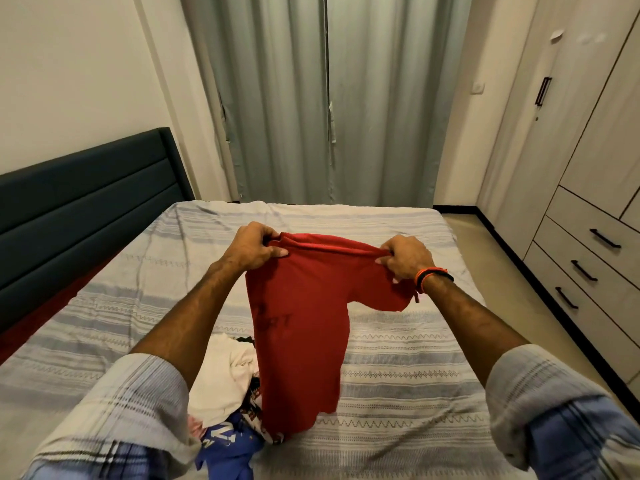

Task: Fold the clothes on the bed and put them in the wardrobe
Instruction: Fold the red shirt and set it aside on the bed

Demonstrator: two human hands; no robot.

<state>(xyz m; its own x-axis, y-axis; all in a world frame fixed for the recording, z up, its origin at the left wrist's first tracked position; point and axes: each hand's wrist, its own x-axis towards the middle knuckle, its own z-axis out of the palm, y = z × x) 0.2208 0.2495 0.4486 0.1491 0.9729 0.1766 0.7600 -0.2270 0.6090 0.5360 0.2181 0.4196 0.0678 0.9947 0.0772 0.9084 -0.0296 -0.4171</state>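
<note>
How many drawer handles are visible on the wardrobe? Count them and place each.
3, stacked along the right wall: top handle, middle handle, bottom handle. More may lie outside the frame.

Grey-green pleated curtains (329, 98) hang floor-length behind the striped-sheet bed (398, 358); dark padded headboard (86, 202) to its left, pale wood-grain drawers (588, 258) right.

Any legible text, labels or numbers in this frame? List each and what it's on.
"RT": dark print showing faintly on the red T-shirt held up by the left hand and right hand; the letters before it are too faint to read.
White print on the blue garment in the pile: partly hidden, not readable.
Patterned garment beneath the shirt: too small to read.
Nothing else carries text.
</note>
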